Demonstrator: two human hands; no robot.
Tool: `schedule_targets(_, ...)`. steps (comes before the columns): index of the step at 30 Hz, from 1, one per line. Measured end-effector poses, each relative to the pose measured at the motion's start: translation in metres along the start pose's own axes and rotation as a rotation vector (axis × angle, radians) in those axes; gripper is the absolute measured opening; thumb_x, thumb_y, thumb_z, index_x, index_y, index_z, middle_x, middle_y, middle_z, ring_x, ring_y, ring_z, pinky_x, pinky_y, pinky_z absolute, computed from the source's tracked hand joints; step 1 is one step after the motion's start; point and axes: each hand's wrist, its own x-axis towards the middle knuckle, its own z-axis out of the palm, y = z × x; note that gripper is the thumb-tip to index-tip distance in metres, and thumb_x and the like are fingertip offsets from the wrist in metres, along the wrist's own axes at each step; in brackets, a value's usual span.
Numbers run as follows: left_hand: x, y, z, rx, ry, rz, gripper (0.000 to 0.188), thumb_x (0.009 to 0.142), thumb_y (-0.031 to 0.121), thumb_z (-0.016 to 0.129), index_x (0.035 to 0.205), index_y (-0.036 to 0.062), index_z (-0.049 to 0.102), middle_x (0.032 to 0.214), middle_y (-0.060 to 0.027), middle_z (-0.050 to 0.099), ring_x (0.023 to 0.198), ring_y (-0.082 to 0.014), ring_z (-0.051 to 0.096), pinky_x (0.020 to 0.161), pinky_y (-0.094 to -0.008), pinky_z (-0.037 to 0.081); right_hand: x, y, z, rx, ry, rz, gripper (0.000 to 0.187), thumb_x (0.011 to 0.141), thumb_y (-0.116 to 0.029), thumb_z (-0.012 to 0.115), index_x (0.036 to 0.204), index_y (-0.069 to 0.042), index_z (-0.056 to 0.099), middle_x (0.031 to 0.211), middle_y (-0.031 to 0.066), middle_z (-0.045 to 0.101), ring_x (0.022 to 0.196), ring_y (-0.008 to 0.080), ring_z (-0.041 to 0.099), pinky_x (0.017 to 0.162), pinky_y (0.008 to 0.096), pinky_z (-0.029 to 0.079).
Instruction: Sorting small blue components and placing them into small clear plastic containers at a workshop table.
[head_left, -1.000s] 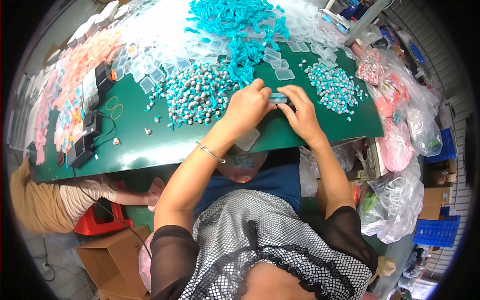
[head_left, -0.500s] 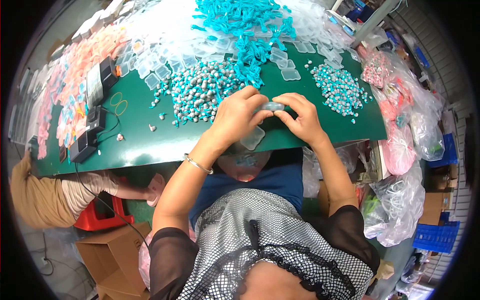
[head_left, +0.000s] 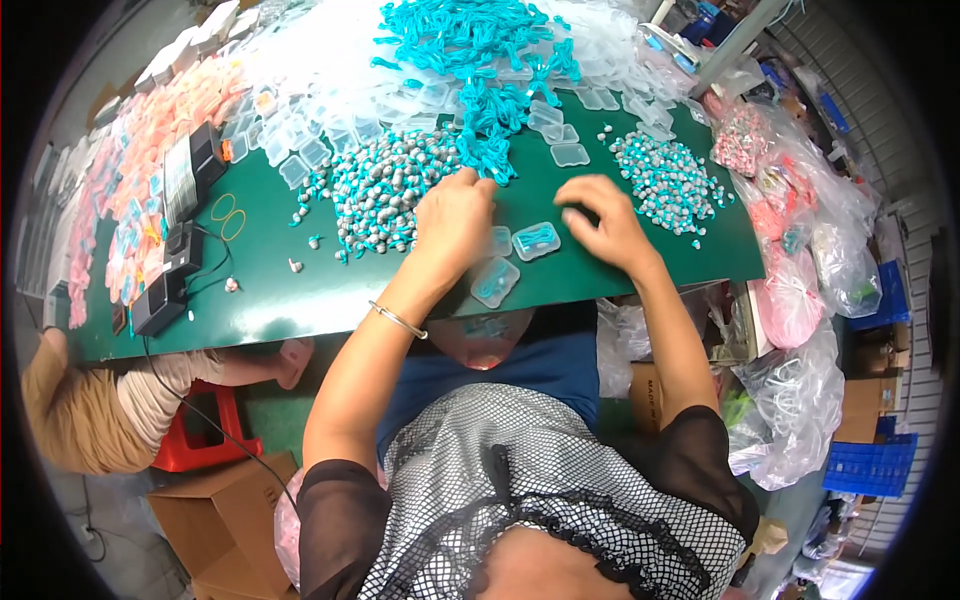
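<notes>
My left hand (head_left: 455,222) is curled at the right edge of a heap of grey-and-teal earplug-like pieces (head_left: 392,188), just below a bundle of teal cords (head_left: 484,145). Its fingertips are hidden, so what it holds does not show. My right hand (head_left: 606,226), slightly blurred, hovers over the green table with thumb and fingers apart and nothing between them. Between the hands lies a closed clear plastic case (head_left: 536,241) with teal cord inside. A second clear case (head_left: 495,282) with teal contents sits nearer me; another clear piece (head_left: 500,240) is partly covered by my left hand.
A smaller heap of grey-and-teal pieces (head_left: 668,180) lies at the right. Many clear cases (head_left: 570,154) and teal cords (head_left: 460,40) cover the far side. Black boxes (head_left: 165,297) with a cable stand left. Another person's arm (head_left: 50,400) reaches the table's left end. Plastic bags (head_left: 795,375) hang right.
The clear case that both hands gripped now lies on the table. My right hand has let go and opened; my left hand has shifted left toward the heap and cords.
</notes>
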Motion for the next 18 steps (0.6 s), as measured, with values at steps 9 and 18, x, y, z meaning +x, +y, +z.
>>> schedule_targets(9, 0.014, -0.022, -0.008, 0.309, 0.013, 0.005, 0.007, 0.070, 0.006, 0.065, 0.076, 0.0076, 0.066, 0.082, -0.0112, 0.061, 0.081, -0.0295, 0.064, 0.068, -0.0410, 0.053, 0.019, 0.051, 0.012, -0.463, 0.108, 0.101, 0.006, 0.081, -0.014, 0.069, 0.086, -0.014, 0.066, 0.087, 0.0001, 0.062, 0.094, 0.0222, 0.058, 0.082, 0.0421, 0.039)
schedule_targets(18, 0.031, -0.027, 0.017, 0.447, -0.026, 0.113, 0.004, 0.076, 0.015, 0.065, 0.075, 0.0118, 0.067, 0.083, -0.0073, 0.062, 0.084, -0.0266, 0.062, 0.072, -0.0437, 0.045, -0.008, 0.003, 0.007, -0.361, 0.039, -0.012, 0.012, 0.077, -0.012, 0.072, 0.086, -0.013, 0.065, 0.087, 0.0003, 0.062, 0.091, 0.0212, 0.059, 0.086, 0.0413, 0.037)
